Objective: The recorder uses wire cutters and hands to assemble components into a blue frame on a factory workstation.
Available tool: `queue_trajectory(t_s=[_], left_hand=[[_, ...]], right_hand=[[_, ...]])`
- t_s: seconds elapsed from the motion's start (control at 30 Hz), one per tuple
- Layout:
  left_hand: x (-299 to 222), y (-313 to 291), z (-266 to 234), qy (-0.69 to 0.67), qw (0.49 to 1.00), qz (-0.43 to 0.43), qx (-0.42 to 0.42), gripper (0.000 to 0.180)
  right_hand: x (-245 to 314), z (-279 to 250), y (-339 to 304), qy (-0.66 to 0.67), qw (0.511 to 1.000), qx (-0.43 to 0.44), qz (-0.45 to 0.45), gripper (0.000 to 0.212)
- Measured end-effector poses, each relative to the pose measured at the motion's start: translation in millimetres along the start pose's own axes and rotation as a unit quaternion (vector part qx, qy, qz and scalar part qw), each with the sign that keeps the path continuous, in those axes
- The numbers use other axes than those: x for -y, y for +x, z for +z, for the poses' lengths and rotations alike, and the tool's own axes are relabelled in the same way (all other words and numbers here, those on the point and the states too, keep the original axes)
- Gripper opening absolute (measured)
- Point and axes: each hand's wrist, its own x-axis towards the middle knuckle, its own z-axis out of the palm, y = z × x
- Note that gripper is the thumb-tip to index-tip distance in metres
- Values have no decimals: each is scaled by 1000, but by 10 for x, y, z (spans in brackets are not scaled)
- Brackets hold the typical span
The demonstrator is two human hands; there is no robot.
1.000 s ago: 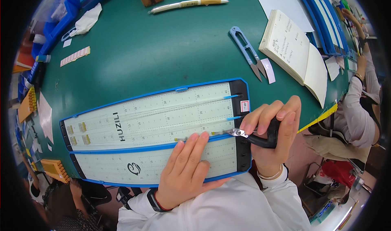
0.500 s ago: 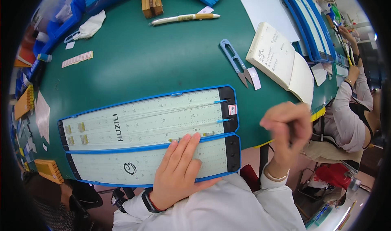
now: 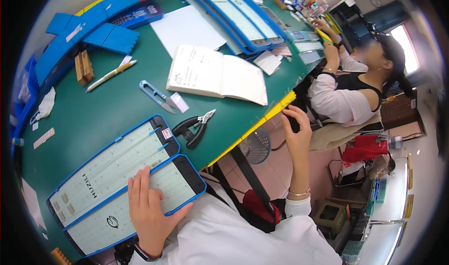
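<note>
The left hand (image 3: 149, 211) lies flat, fingers straight, across the open blue-rimmed rig case (image 3: 105, 203) on the green tabletop (image 3: 100, 113), hiding part of its ruled panels. Near the yellow edging (image 3: 271, 114), the right hand (image 3: 299, 130) has bent fingers; whether they pinch anything, I can't tell.

Find case (image 3: 104, 209) on near side of bench (image 3: 93, 115), left hand (image 3: 148, 214) on top; pliers (image 3: 201, 130) just beside its right end, snips (image 3: 163, 97) behind pliers, notebook (image 3: 220, 73) right of snips, paper sheet (image 3: 187, 29) behind notebook. Mark pen (image 3: 111, 75) left of snips, block (image 3: 84, 68) left of pen, basket (image 3: 259, 148) on floor (image 3: 280, 171), right hand (image 3: 299, 132) near bench's right edge.
</note>
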Motion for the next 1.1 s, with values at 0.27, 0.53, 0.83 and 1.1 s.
queue_trajectory(t_s=[0.27, 0.53, 0.83, 1.1], left_hand=[[-110, -84, -152, 20, 999, 13, 29, 61], [257, -512, -510, 63, 994, -86, 38, 68], [311, -406, -423, 37, 998, -51, 20, 72], [362, -476, -422, 52, 997, -50, 4, 73]], right_hand=[[-247, 87, -15, -20, 996, -77, 26, 18], [-172, 191, 42, -23, 999, -48, -1, 12], [-304, 165, 34, -26, 998, -28, -48, 9], [-217, 322, -5, -36, 992, -82, -88, 12]])
